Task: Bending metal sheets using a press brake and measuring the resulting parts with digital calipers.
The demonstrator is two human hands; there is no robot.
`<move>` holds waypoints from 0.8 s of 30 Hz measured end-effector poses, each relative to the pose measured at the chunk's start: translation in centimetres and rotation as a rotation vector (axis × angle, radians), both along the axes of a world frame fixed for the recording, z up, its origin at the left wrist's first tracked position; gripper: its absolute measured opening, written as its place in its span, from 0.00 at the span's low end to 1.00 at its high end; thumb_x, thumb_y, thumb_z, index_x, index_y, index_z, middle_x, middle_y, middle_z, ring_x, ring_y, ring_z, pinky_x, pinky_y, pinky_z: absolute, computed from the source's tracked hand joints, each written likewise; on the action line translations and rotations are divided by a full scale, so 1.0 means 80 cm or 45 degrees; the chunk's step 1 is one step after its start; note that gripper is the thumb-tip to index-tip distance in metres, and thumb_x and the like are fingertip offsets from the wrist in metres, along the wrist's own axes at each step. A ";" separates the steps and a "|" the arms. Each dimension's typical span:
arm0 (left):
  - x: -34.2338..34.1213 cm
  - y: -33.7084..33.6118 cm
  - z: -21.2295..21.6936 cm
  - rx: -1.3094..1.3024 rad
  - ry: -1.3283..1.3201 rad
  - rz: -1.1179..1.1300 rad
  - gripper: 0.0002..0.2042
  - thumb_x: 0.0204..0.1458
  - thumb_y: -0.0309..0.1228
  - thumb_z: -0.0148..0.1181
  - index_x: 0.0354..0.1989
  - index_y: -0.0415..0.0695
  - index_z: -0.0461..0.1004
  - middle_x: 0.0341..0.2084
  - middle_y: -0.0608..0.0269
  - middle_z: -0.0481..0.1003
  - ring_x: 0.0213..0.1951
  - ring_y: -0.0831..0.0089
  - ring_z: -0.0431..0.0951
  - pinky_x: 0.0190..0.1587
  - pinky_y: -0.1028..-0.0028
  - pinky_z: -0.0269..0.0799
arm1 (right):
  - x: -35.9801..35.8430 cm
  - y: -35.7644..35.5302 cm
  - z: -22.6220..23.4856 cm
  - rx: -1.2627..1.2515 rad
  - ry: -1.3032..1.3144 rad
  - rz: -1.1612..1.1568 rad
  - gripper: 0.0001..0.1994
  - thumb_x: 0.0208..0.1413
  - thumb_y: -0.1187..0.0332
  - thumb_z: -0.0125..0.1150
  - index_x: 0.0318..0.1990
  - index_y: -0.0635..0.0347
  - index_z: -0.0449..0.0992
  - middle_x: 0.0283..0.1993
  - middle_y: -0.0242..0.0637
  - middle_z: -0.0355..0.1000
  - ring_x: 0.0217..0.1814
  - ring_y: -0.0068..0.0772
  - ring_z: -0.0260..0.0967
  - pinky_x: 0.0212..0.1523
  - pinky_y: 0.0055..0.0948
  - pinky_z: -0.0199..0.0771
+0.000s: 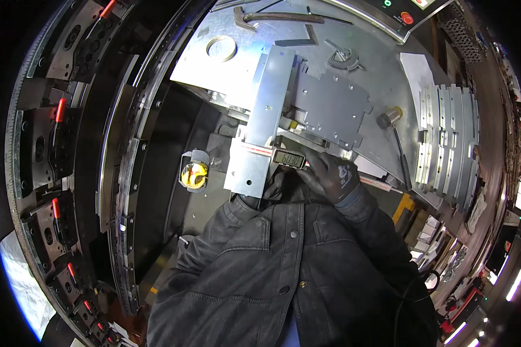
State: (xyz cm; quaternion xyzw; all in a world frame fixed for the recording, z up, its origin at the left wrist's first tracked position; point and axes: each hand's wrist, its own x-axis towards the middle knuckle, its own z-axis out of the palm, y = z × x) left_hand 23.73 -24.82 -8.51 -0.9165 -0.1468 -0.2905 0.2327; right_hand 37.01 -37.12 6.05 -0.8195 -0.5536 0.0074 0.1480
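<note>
A long grey sheet-metal strip (270, 95) with small holes reaches from the table toward my body, its near end past the table edge. My right hand (331, 176), in a dark glove, is closed round a digital caliper (289, 159). The caliper lies across the strip, its jaws at the strip's left side and its display facing up. Under the strip's near end is my left hand (250, 200), also gloved. It grips the strip from below, with most of its fingers hidden by the metal.
On the metal table (382, 87) lie a notched flat plate (330, 107), a ring (221, 48), a hammer (278, 18), a protractor (344, 56) and another hammer (389, 117). Stacked bent metal parts (447, 144) stand at right. A machine with red-handled clamps (58, 130) fills the left.
</note>
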 end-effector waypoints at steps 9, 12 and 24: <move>0.016 0.009 0.075 -3.254 -1.121 -0.883 0.24 0.47 0.34 0.45 0.54 0.41 0.51 0.44 0.49 0.64 0.42 0.58 0.69 0.37 0.74 0.69 | 0.157 0.054 -0.059 0.104 -0.021 -0.025 0.17 0.47 0.60 0.46 0.46 0.51 0.61 0.30 0.35 0.66 0.25 0.40 0.65 0.22 0.34 0.63; 0.006 0.022 0.067 -3.552 -1.079 -1.089 0.24 0.48 0.33 0.44 0.54 0.41 0.50 0.45 0.51 0.64 0.42 0.59 0.69 0.39 0.73 0.69 | 0.203 0.075 -0.080 0.083 -0.037 -0.044 0.17 0.47 0.60 0.46 0.45 0.50 0.61 0.32 0.35 0.66 0.27 0.41 0.65 0.23 0.35 0.63; 0.018 0.053 0.088 -4.234 -0.929 -1.830 0.26 0.53 0.42 0.37 0.57 0.43 0.43 0.55 0.50 0.47 0.53 0.47 0.54 0.43 0.58 0.67 | 0.220 0.082 -0.123 0.118 0.115 0.001 0.15 0.43 0.66 0.49 0.42 0.51 0.63 0.33 0.37 0.67 0.28 0.38 0.64 0.26 0.33 0.62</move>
